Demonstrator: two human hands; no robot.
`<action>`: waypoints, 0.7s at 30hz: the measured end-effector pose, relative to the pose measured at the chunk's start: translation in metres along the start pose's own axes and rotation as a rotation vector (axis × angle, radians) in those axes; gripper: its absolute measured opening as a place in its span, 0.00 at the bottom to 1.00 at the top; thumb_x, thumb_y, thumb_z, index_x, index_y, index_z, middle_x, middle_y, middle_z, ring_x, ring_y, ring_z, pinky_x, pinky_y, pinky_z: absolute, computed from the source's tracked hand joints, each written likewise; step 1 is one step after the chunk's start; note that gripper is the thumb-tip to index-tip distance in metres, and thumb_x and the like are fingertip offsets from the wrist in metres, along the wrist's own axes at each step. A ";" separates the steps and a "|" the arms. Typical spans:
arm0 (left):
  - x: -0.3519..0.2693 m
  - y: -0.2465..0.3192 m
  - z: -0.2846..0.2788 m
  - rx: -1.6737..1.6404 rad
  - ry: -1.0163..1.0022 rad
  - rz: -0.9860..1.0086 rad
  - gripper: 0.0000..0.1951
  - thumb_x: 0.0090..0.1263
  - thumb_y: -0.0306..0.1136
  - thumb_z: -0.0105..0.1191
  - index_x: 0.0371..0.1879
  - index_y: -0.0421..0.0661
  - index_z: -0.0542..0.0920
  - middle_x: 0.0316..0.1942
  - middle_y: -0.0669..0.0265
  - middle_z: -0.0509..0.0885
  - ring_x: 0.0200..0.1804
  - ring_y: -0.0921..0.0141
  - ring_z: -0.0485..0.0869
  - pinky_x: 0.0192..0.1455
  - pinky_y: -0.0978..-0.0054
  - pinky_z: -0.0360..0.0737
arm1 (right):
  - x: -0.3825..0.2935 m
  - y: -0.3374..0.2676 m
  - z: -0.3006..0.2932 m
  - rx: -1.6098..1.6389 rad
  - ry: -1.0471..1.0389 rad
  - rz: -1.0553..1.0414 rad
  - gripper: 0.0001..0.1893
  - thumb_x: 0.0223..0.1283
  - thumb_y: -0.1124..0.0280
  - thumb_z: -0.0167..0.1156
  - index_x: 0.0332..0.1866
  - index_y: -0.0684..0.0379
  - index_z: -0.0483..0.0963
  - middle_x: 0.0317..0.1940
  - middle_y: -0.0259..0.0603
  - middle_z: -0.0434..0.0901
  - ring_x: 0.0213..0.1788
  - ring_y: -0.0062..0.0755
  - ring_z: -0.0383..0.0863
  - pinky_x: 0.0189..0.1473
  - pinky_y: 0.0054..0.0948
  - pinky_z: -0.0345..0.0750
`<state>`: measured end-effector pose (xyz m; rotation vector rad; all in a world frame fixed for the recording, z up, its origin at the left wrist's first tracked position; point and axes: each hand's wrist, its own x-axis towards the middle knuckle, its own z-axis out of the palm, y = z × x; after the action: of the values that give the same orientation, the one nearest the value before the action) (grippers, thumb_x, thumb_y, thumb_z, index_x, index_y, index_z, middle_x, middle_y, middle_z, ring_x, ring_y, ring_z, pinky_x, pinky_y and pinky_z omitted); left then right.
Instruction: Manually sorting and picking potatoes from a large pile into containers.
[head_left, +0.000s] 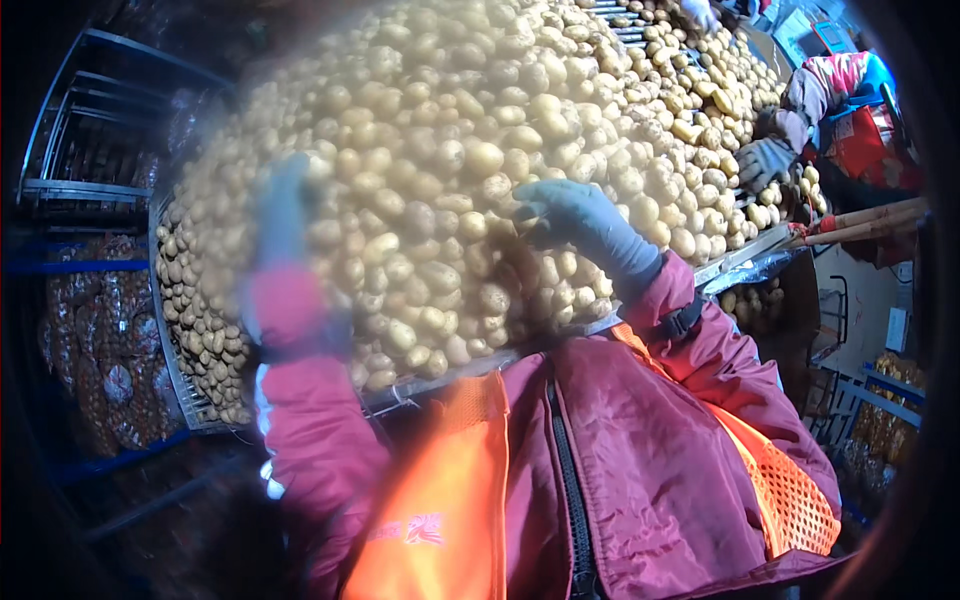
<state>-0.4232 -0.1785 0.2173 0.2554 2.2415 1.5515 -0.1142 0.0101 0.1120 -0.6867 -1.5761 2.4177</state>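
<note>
A deep heap of pale potatoes (442, 279) covers the metal-edged sorting table (171, 345) before me. My left hand (283, 202), in a blue-grey glove, is over the left part of the heap. It is blurred, and its fingers cannot be made out. My right hand (574, 217), gloved alike, hovers or rests at the potatoes near the middle. Its fingers are curved, with a gap to the thumb and no potato plainly between them. Haze blurs much of the heap around both hands.
At the upper right, a co-worker's gloved hand (766, 161) touches potatoes on the rollers. Another gloved hand (701, 13) shows at the far edge. Wooden poles (862, 221) jut in at right. Filled net bags (105, 352) and a metal rack (86, 187) stand at left.
</note>
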 end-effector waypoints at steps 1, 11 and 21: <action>0.008 -0.022 0.001 -0.165 -0.204 0.098 0.18 0.77 0.45 0.56 0.51 0.41 0.84 0.40 0.66 0.87 0.36 0.74 0.85 0.40 0.77 0.81 | 0.002 -0.003 0.006 0.073 -0.020 0.023 0.24 0.75 0.51 0.57 0.64 0.59 0.77 0.48 0.41 0.85 0.43 0.36 0.86 0.46 0.34 0.85; -0.061 -0.036 0.124 0.699 -0.338 1.022 0.25 0.69 0.39 0.65 0.63 0.42 0.79 0.62 0.50 0.80 0.65 0.52 0.76 0.71 0.59 0.72 | -0.007 0.028 0.005 -0.007 0.000 -0.088 0.06 0.69 0.75 0.60 0.47 0.59 0.80 0.35 0.34 0.81 0.36 0.23 0.81 0.39 0.27 0.79; -0.039 -0.002 0.164 -0.018 -0.665 0.227 0.23 0.78 0.45 0.55 0.64 0.42 0.80 0.47 0.64 0.89 0.47 0.70 0.87 0.52 0.75 0.82 | -0.042 0.039 -0.033 -0.016 -0.026 -0.391 0.06 0.64 0.78 0.58 0.42 0.65 0.82 0.28 0.36 0.80 0.26 0.22 0.77 0.31 0.24 0.76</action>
<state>-0.3184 -0.0538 0.1739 0.9008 1.7106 1.3246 -0.0573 0.0045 0.0776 -0.3120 -1.5678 2.1353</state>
